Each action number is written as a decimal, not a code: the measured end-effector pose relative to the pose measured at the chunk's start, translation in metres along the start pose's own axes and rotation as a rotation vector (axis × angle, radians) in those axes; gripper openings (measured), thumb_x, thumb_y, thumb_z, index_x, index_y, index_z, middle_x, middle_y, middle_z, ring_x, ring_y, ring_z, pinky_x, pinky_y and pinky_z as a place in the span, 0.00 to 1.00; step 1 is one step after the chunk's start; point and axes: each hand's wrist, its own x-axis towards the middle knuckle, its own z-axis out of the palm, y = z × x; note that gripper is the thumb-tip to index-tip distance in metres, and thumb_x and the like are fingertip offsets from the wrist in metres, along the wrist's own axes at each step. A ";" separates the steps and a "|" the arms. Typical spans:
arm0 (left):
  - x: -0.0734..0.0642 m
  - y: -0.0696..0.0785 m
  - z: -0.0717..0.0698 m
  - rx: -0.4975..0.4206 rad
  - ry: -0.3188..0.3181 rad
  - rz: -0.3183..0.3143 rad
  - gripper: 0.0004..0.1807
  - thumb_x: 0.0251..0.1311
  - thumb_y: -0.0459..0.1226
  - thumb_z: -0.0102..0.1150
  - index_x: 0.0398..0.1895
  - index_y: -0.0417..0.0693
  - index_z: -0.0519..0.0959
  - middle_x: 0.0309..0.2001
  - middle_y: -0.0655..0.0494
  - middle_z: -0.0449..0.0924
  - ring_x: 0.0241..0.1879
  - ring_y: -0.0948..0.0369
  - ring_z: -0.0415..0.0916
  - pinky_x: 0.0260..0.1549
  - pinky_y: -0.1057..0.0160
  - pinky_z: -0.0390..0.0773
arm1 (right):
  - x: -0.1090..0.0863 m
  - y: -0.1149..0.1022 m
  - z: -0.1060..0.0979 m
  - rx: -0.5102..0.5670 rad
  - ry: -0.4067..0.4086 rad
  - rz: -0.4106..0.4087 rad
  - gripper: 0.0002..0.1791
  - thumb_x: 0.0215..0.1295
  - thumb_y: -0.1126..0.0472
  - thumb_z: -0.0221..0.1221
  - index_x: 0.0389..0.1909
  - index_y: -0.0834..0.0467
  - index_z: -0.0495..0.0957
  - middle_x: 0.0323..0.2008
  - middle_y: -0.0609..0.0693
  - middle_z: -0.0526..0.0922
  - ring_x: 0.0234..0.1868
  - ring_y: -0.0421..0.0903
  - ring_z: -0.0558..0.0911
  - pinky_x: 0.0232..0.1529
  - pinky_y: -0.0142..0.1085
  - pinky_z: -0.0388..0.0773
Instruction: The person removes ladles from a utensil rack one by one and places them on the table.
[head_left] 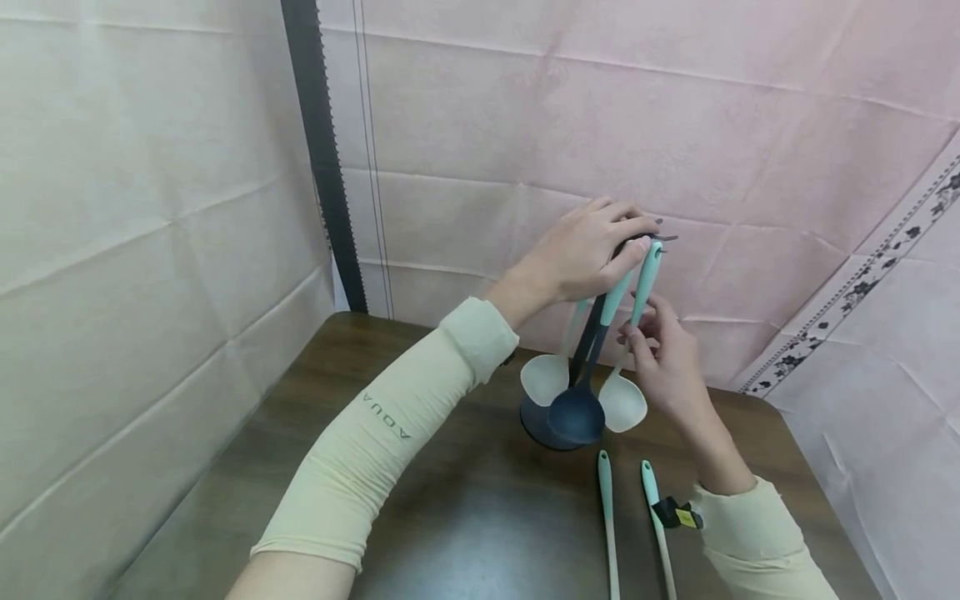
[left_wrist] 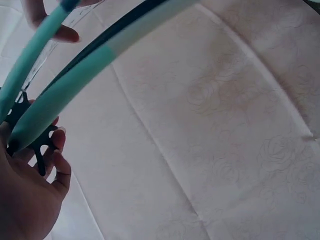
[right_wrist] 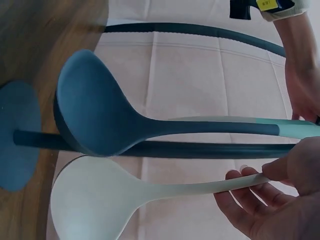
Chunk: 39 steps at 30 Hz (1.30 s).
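Note:
A dark utensil stand [right_wrist: 20,135] rises from a round base on the table, with a hooked top [left_wrist: 40,145]. My left hand [head_left: 588,250] grips that top, fingers curled round its edge. Between thumb and fingers, my right hand [right_wrist: 280,190] pinches the handle of a white ladle [right_wrist: 95,200] with a mint-green end, bowl hanging down. Beside it a dark blue ladle [head_left: 576,414] hangs from the stand by its mint handle. Another white ladle [head_left: 543,379] hangs on the left side; its upper handle is partly hidden by my left hand.
Two utensils with mint-green handles, one on the left [head_left: 606,483] and one on the right [head_left: 651,487], lie on the brown wooden table [head_left: 465,500]. Their far ends run out of the head view. Patterned cloth [head_left: 637,125] hangs close behind the stand and along both sides.

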 end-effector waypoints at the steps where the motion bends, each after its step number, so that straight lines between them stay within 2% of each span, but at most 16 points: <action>1: 0.000 0.001 -0.001 0.002 -0.009 -0.007 0.30 0.82 0.57 0.29 0.77 0.67 0.72 0.71 0.69 0.72 0.68 0.67 0.66 0.67 0.69 0.62 | 0.000 0.001 -0.001 -0.013 0.007 -0.011 0.28 0.80 0.70 0.53 0.77 0.59 0.65 0.44 0.60 0.84 0.41 0.57 0.87 0.39 0.19 0.76; 4: -0.002 0.003 -0.004 0.005 -0.026 -0.021 0.31 0.82 0.58 0.28 0.79 0.68 0.70 0.73 0.69 0.71 0.70 0.67 0.65 0.67 0.70 0.62 | 0.000 0.001 -0.005 -0.059 0.014 -0.033 0.29 0.78 0.71 0.55 0.77 0.60 0.65 0.43 0.60 0.85 0.39 0.57 0.88 0.39 0.16 0.74; 8: -0.003 0.005 -0.007 0.013 -0.043 -0.026 0.31 0.83 0.59 0.28 0.79 0.69 0.69 0.73 0.69 0.71 0.71 0.67 0.64 0.68 0.69 0.61 | -0.002 0.002 -0.010 -0.099 0.002 -0.041 0.30 0.78 0.72 0.56 0.78 0.58 0.65 0.42 0.60 0.86 0.39 0.56 0.89 0.40 0.19 0.77; 12: -0.003 0.008 -0.011 0.083 -0.088 -0.048 0.32 0.82 0.60 0.24 0.80 0.72 0.67 0.74 0.67 0.69 0.72 0.65 0.63 0.70 0.67 0.61 | -0.006 0.002 -0.013 -0.094 -0.001 -0.038 0.32 0.78 0.71 0.55 0.80 0.56 0.64 0.42 0.60 0.86 0.39 0.56 0.89 0.38 0.19 0.77; 19: 0.000 0.024 -0.022 0.197 -0.187 -0.169 0.35 0.79 0.65 0.17 0.83 0.77 0.60 0.79 0.63 0.62 0.76 0.61 0.59 0.75 0.58 0.59 | -0.010 0.002 -0.016 -0.086 0.031 -0.040 0.31 0.78 0.70 0.56 0.79 0.57 0.63 0.42 0.60 0.87 0.37 0.55 0.89 0.36 0.19 0.77; 23: 0.001 0.030 -0.026 0.265 -0.209 -0.214 0.36 0.78 0.67 0.19 0.83 0.77 0.59 0.78 0.60 0.65 0.73 0.59 0.64 0.71 0.58 0.65 | -0.010 -0.002 -0.019 -0.073 0.016 -0.028 0.30 0.79 0.67 0.57 0.78 0.54 0.66 0.41 0.59 0.88 0.35 0.46 0.89 0.35 0.20 0.79; 28: -0.001 0.029 -0.025 0.333 -0.156 -0.242 0.38 0.76 0.70 0.21 0.82 0.75 0.64 0.74 0.60 0.70 0.66 0.59 0.70 0.64 0.59 0.69 | -0.010 -0.008 -0.021 0.000 -0.028 -0.002 0.29 0.79 0.68 0.58 0.77 0.50 0.69 0.40 0.58 0.88 0.33 0.33 0.86 0.35 0.23 0.82; 31: -0.004 0.027 -0.020 0.343 -0.093 -0.255 0.38 0.75 0.72 0.21 0.80 0.78 0.66 0.73 0.64 0.71 0.67 0.59 0.67 0.63 0.57 0.67 | -0.008 -0.009 -0.021 0.041 -0.050 0.020 0.30 0.78 0.67 0.59 0.78 0.49 0.69 0.41 0.58 0.87 0.34 0.35 0.87 0.35 0.25 0.83; 35: -0.006 0.025 -0.015 0.291 -0.033 -0.254 0.38 0.74 0.72 0.23 0.78 0.78 0.69 0.71 0.65 0.73 0.71 0.60 0.64 0.68 0.56 0.62 | -0.007 -0.009 -0.020 0.097 -0.065 0.046 0.31 0.79 0.66 0.59 0.78 0.49 0.68 0.45 0.59 0.84 0.36 0.40 0.89 0.35 0.30 0.86; 39: -0.007 0.023 -0.012 0.180 -0.006 -0.232 0.34 0.77 0.68 0.30 0.77 0.74 0.71 0.69 0.63 0.74 0.68 0.64 0.69 0.67 0.63 0.66 | -0.009 -0.006 -0.018 0.148 -0.060 0.060 0.31 0.79 0.67 0.58 0.78 0.50 0.67 0.46 0.60 0.81 0.38 0.40 0.89 0.35 0.31 0.86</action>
